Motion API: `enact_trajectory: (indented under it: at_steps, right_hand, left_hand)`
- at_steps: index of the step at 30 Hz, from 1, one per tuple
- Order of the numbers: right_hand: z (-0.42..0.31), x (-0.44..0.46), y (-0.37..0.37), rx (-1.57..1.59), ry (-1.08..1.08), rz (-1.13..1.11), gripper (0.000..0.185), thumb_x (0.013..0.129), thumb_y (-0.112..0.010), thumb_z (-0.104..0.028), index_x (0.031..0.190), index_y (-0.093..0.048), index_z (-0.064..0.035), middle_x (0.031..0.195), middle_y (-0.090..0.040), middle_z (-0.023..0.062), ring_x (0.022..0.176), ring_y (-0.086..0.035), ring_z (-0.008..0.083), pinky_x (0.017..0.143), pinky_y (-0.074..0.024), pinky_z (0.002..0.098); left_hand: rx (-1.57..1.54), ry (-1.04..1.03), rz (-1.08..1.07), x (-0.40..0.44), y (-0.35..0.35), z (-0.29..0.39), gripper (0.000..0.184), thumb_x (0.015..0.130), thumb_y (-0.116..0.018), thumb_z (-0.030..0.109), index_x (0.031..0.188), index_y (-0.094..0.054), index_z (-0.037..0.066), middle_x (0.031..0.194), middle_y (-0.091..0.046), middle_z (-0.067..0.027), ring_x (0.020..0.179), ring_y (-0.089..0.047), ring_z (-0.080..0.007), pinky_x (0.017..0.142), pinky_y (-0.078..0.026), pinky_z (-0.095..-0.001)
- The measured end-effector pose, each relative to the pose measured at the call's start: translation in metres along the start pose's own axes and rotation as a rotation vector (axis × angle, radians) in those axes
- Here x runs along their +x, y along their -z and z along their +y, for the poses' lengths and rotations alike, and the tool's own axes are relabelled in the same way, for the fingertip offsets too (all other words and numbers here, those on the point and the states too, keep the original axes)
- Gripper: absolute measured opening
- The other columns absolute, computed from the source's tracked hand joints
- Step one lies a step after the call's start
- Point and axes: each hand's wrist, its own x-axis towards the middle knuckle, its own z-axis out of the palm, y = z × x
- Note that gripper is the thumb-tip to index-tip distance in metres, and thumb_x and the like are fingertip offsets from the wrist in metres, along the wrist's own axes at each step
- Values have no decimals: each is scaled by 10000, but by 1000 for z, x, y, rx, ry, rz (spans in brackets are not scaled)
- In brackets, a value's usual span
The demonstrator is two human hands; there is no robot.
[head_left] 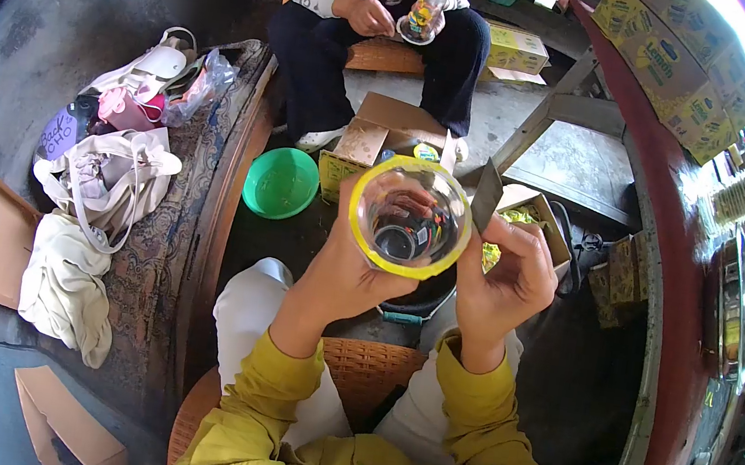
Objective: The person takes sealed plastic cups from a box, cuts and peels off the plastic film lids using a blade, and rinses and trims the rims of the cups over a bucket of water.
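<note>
head view: the left hand [339,275] curls round 1 clear plastic cup [410,221], up in the air. the right hand [513,275] pinches 1 thin dark blade [488,193] by the cup's yellow rim [401,268]. this looks like rim cutting; the next move needs a still cup.

Informal workshop with printed cartons [663,59]
</note>
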Motion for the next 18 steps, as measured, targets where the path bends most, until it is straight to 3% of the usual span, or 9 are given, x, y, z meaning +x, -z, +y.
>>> enact_trajectory:
  at_steps: [5,18]
  right_hand:
    - [-4,-2,0,-7,53,-15,193,610,-704,80,775,-644,0,586,-555,58,487,-509,106,448,-370,203]
    - [-7,-2,-4,-155,174,38,203,597,-713,78,769,-639,1,583,-543,77,475,-508,134,450,-379,211]
  left_hand:
    - [28,-15,28,1,5,1,730,663,-670,12,1256,-244,24,1125,-449,-147,1006,-517,-229,876,-432,-339]
    - [34,1,-48,0,2,2,763,655,-702,49,1258,-235,32,1140,-442,-142,1026,-503,-219,898,-412,-338]
